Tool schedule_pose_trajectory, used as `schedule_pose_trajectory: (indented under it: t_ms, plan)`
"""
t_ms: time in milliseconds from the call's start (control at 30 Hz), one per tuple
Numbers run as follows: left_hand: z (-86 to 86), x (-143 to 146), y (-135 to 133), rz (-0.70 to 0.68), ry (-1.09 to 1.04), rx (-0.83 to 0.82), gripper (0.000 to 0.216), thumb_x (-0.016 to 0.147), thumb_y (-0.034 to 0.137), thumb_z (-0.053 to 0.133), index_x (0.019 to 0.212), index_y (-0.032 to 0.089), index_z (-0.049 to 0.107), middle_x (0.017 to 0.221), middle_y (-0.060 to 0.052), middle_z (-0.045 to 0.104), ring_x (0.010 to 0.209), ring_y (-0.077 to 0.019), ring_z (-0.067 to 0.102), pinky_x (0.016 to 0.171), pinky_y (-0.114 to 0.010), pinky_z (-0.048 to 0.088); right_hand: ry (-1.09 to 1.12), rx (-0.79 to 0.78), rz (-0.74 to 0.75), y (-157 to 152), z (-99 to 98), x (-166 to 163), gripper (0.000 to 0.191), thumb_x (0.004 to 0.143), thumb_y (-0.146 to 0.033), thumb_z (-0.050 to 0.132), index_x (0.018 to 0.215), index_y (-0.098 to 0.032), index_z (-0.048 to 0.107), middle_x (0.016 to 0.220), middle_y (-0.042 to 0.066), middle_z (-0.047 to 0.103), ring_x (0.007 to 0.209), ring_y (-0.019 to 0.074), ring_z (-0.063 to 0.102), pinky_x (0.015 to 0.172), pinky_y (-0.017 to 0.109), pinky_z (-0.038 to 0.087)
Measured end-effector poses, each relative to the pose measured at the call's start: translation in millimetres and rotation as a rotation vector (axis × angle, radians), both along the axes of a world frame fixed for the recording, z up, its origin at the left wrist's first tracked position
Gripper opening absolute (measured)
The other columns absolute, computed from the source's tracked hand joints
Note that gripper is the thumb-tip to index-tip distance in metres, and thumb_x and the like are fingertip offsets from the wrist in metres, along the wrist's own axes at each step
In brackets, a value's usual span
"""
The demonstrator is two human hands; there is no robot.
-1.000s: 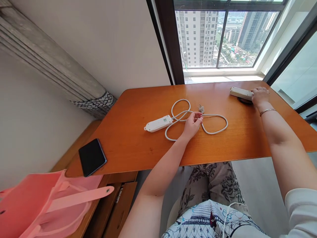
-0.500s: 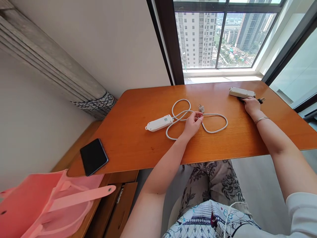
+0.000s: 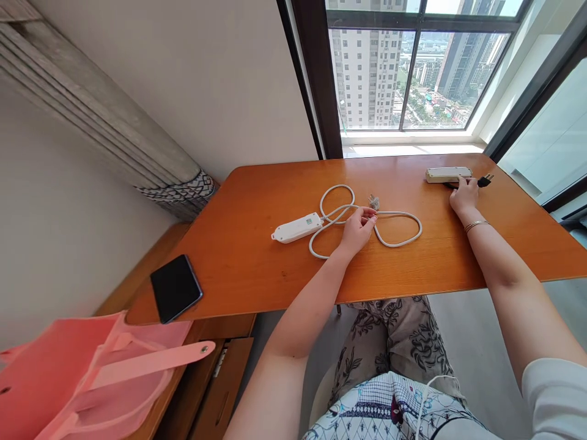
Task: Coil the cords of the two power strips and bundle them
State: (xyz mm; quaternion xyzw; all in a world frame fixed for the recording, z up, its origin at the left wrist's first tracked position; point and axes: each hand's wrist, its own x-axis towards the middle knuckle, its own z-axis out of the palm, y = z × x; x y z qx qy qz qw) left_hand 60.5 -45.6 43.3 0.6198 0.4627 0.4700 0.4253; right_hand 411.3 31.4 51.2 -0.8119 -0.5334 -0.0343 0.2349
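Observation:
A white power strip (image 3: 297, 228) lies on the wooden table, its white cable (image 3: 398, 214) looped loosely to the right. My left hand (image 3: 358, 232) rests over the loops, fingertips pinched on the cable just below its plug (image 3: 373, 201). At the far right of the table is a second, off-white power strip (image 3: 448, 175) with a black cord. My right hand (image 3: 465, 197) is closed over that black cord against the strip's front side, and a black plug (image 3: 485, 180) sticks out to the right of the fingers. The fingers partly hide the cord.
A dark phone or tablet (image 3: 176, 288) lies at the table's left corner. Below it, a pink bag-like item (image 3: 82, 366) with a strap sits beside a wooden drawer unit (image 3: 224, 379). A window (image 3: 413, 79) stands behind the wooden table (image 3: 257, 281); a gathered curtain (image 3: 114, 122) hangs at left.
The off-white power strip has turned from slanted to nearly level with the table's back edge. My right hand has shifted slightly left; my left hand stays in place on the white cable.

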Motion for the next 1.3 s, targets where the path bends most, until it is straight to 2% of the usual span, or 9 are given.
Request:
schedule_pose_trajectory:
  t_ms: [67, 233, 367, 467, 700, 900, 1033, 1133, 1300]
  plan:
    - [1.2, 0, -1, 0.003, 0.033, 0.026, 0.010, 0.087, 0.020, 0.063, 0.096, 0.018, 0.065, 0.092, -0.005, 0.071, 0.074, -0.0154, 0.064, 0.073, -0.030, 0.051, 0.111, 0.123, 0.083, -4, 1.5, -23, 0.053, 0.090, -0.019, 0.053, 0.142, -0.007, 0.059, 0.143, 0.026, 0.050, 0.124, 0.0322, 0.057, 0.112, 0.045, 0.043]
    - [0.2, -3, 0, 0.050, 0.138, 0.121, 0.010, 0.085, 0.016, 0.064, 0.093, 0.021, 0.065, 0.094, -0.005, 0.071, 0.082, -0.0181, 0.065, 0.079, -0.032, 0.053, 0.405, 0.177, 0.474, -13, 6.6, -105, 0.044, 0.085, -0.028, 0.064, 0.127, -0.016, 0.068, 0.129, 0.015, 0.059, 0.077, 0.0184, 0.061, 0.098, 0.043, 0.053]
    - [-3.1, -10, 6, 0.119, 0.212, 0.207, 0.017, 0.081, 0.013, 0.066, 0.095, 0.022, 0.064, 0.102, -0.008, 0.070, 0.091, -0.0212, 0.065, 0.090, -0.038, 0.052, 0.553, 0.179, 0.678, -29, 5.2, -158, 0.043, 0.086, -0.038, 0.067, 0.124, -0.020, 0.069, 0.129, 0.012, 0.061, 0.077, 0.0163, 0.062, 0.090, 0.041, 0.058]
    - [-5.1, -14, 8, 0.143, 0.282, 0.220, 0.023, 0.077, 0.014, 0.071, 0.097, 0.022, 0.063, 0.107, -0.009, 0.069, 0.096, -0.0236, 0.065, 0.092, -0.039, 0.052, 0.557, 0.155, 0.767, -39, -0.8, -172, 0.041, 0.085, -0.038, 0.069, 0.122, -0.022, 0.070, 0.132, 0.012, 0.060, 0.081, 0.0162, 0.066, 0.087, 0.039, 0.059]
    - [-3.2, -11, -1, -0.061, 0.461, 0.075, 0.024, 0.074, 0.012, 0.071, 0.096, 0.022, 0.068, 0.075, -0.002, 0.066, 0.067, -0.0207, 0.061, 0.075, -0.035, 0.049, 0.529, 0.114, 0.720, -41, -16.3, -156, 0.030, 0.087, -0.028, 0.061, 0.112, -0.018, 0.072, 0.122, 0.012, 0.067, 0.090, 0.0203, 0.070, 0.091, 0.041, 0.058]
    - [2.5, -7, -3, 0.080, 0.135, 0.121, 0.017, 0.077, 0.014, 0.065, 0.092, 0.022, 0.065, 0.076, 0.001, 0.063, 0.067, -0.0144, 0.058, 0.069, -0.027, 0.048, 0.142, 0.054, 0.763, -45, -20.1, -155, 0.040, 0.089, -0.026, 0.063, 0.128, -0.018, 0.070, 0.129, 0.015, 0.071, 0.124, 0.0339, 0.061, 0.110, 0.053, 0.046]
    - [5.8, -11, 0, 0.214, -0.025, 0.182, 0.013, 0.084, 0.019, 0.064, 0.097, 0.022, 0.064, 0.096, -0.004, 0.070, 0.079, -0.0137, 0.063, 0.075, -0.026, 0.051, -0.032, -0.080, 0.731, -44, -24.5, -155, 0.033, 0.091, -0.025, 0.063, 0.122, -0.020, 0.074, 0.120, 0.015, 0.073, 0.114, 0.0334, 0.064, 0.103, 0.048, 0.049]
    - [6.2, -17, 6, 0.288, -0.092, 0.211, 0.010, 0.089, 0.021, 0.062, 0.099, 0.022, 0.063, 0.103, -0.006, 0.071, 0.087, -0.0144, 0.066, 0.079, -0.026, 0.053, 0.080, -0.027, 0.698, -40, -24.8, -150, 0.024, 0.096, -0.027, 0.056, 0.107, -0.023, 0.077, 0.109, 0.012, 0.072, 0.103, 0.0276, 0.065, 0.093, 0.041, 0.052]
    - [2.6, -31, 24, 0.411, -0.344, 0.187, 0.005, 0.094, 0.026, 0.061, 0.096, 0.022, 0.059, 0.106, -0.006, 0.073, 0.093, -0.0143, 0.071, 0.085, -0.027, 0.056, 0.538, 0.310, 0.520, -29, -12.7, -135, 0.017, 0.094, -0.034, 0.060, 0.091, -0.022, 0.072, 0.089, 0.006, 0.066, 0.089, 0.0214, 0.061, 0.083, 0.035, 0.053]
